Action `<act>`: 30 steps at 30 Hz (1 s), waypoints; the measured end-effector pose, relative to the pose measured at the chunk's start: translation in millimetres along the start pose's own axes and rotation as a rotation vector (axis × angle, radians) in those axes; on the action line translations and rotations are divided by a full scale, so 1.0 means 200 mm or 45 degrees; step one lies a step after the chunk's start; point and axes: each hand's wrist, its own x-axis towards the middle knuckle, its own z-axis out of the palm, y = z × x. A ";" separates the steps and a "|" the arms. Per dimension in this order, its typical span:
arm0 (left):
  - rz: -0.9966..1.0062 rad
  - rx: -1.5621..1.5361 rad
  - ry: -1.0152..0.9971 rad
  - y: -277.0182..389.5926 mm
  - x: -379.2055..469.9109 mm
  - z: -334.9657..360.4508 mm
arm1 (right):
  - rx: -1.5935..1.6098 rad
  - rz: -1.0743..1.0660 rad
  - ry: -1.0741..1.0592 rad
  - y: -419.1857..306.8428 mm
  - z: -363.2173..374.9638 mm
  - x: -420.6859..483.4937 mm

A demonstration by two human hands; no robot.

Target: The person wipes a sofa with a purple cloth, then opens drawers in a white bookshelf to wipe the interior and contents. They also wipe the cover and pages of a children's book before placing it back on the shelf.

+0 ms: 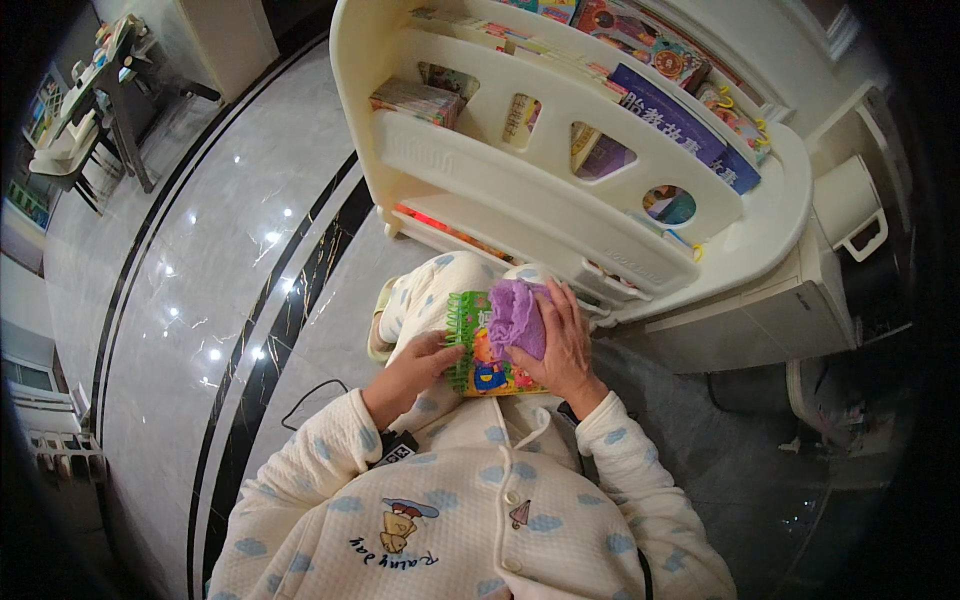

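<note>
On my lap rests a spiral-bound children's book (491,375) with a green and yellow cover that shows a cartoon pig in blue. My left hand (420,367) grips the book at its green coil binding (454,330). A crumpled purple cloth (517,319) is bunched in my right hand (559,345), pressed against the upper right of the cover. The cloth and my right fingers hide much of that side of the book.
Just beyond my knees stands a cream plastic bookshelf (480,169) with several picture books, among them a large blue book (667,120). A cabinet (765,322) with a white jug (847,202) is at the right. Grey marble floor (247,195) with black stripes stretches left, towards a table (94,90).
</note>
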 end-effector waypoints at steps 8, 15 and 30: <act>0.153 -0.076 -0.145 -0.10 0.12 -0.01 | -0.085 0.262 0.149 -0.13 -0.04 0.09; 0.307 -0.060 -0.101 -0.18 0.13 -0.01 | 0.260 -0.082 0.027 -0.34 0.12 0.20; 0.253 -0.481 -0.133 -0.21 0.12 -0.01 | 0.065 -0.149 0.043 -0.41 0.10 -0.05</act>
